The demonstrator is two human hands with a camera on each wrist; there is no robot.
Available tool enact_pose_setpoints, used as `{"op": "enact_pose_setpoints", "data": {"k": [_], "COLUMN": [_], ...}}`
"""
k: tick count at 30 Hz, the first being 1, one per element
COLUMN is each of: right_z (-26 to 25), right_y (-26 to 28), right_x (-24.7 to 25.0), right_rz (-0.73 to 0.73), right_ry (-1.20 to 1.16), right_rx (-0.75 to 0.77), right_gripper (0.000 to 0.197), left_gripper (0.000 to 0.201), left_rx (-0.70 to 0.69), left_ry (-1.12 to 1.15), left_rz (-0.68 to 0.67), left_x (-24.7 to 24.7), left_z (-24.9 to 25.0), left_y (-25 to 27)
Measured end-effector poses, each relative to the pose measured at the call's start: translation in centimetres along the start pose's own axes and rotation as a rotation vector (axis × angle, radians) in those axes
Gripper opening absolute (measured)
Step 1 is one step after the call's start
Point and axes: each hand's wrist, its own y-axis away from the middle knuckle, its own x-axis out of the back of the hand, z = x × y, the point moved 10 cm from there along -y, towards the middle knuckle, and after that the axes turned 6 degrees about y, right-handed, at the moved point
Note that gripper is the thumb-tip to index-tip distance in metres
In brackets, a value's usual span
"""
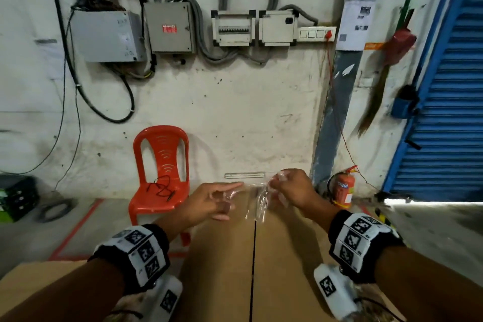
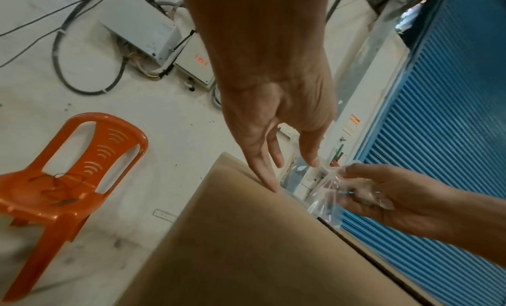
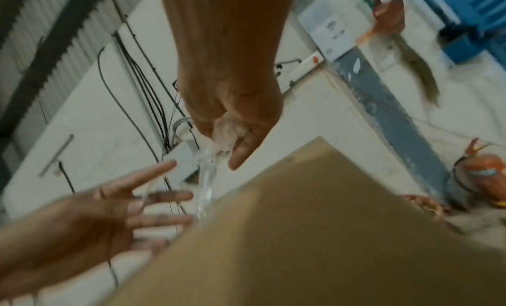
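A crumpled clear plastic bag (image 1: pixel 258 201) hangs over the far edge of a brown cardboard box (image 1: pixel 222 256). My right hand (image 1: pixel 290 191) grips the bunched top of the bag, and its loose tail dangles down. My left hand (image 1: pixel 217 198) is just left of the bag with the index finger stretched toward it; a bit of film lies by its fingers. In the left wrist view the left hand (image 2: pixel 273 137) shows straight, parted fingers beside the bag (image 2: pixel 326 194). In the right wrist view the right hand (image 3: pixel 232 107) clenches the bag (image 3: pixel 205 181), and the left hand (image 3: pixel 109 213) is spread.
An orange plastic chair (image 1: pixel 162 172) with a black wire on its seat stands left of the box. A fire extinguisher (image 1: pixel 343 188) sits on the floor at the right, near a blue roller shutter (image 1: pixel 449 112). Electrical boxes (image 1: pixel 107 36) and cables hang on the white wall.
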Motion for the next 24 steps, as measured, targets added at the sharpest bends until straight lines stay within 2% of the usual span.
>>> {"op": "enact_pose_setpoints", "data": {"k": [4, 5, 6, 7, 8, 9, 10, 11, 12, 14, 16, 18, 19, 22, 24], "right_z": [1.8, 2.2, 2.2, 1.2, 0.3, -0.3, -0.1, 0.1, 0.3, 0.7, 1.0, 1.6, 1.5, -0.4, -0.4], "right_y": [-2.5, -3.3, -4.0, -4.7, -5.2, -5.1, -4.4, -3.4, -2.5, -1.4, -1.5, -1.1, -0.9, -1.5, -3.6], "right_x": [2.2, 3.0, 4.0, 4.5, 3.7, 1.4, -1.0, -3.0, -4.4, -5.5, -6.0, -6.5, -6.7, -6.6, -4.7], "right_rz": [0.249, 0.315, 0.366, 0.356, 0.258, 0.084, -0.102, -0.273, -0.404, -0.56, -0.616, -0.658, -0.649, -0.536, -0.375], "right_ry": [-0.407, -0.43, -0.291, -0.013, 0.339, 0.69, 0.901, 0.984, 0.962, 0.771, 0.674, 0.814, 0.868, 0.74, 0.574], "right_rx": [-0.189, -0.195, -0.139, -0.032, 0.09, 0.179, 0.26, 0.311, 0.321, 0.209, 0.157, 0.168, 0.201, 0.316, 0.214], "right_gripper": [0.011, 0.012, 0.014, 0.019, 0.026, 0.029, 0.029, 0.028, 0.028, 0.039, 0.055, 0.068, 0.065, 0.032, 0.023], "left_gripper": [0.037, 0.032, 0.028, 0.026, 0.028, 0.038, 0.052, 0.064, 0.071, 0.076, 0.076, 0.068, 0.062, 0.051, 0.063], "left_rx": [0.125, 0.135, 0.12, 0.077, 0.032, 0.02, 0.048, 0.082, 0.101, 0.138, 0.21, 0.256, 0.264, 0.277, 0.309], "left_ry": [0.307, 0.33, 0.269, 0.108, -0.13, -0.388, -0.611, -0.783, -0.895, -0.98, -1.029, -1.092, -1.112, -1.086, -1.094], "left_rz": [0.137, 0.181, 0.22, 0.246, 0.232, 0.171, 0.081, -0.011, -0.074, -0.112, -0.107, -0.136, -0.16, -0.207, -0.227], "left_x": [1.0, 1.6, 2.4, 3.2, 3.5, 3.0, 2.2, 1.4, 0.9, 0.9, 1.4, 1.5, 1.3, 0.9, 0.8], "left_z": [-1.5, -1.6, -1.7, -1.3, -0.7, -0.4, -0.7, -1.1, -1.4, -2.1, -2.8, -3.1, -3.0, -2.9, -3.0], "left_y": [-1.3, -1.5, -1.6, -1.7, -2.1, -2.4, -2.7, -2.9, -3.1, -3.7, -4.1, -4.1, -4.0, -3.8, -3.5]}}
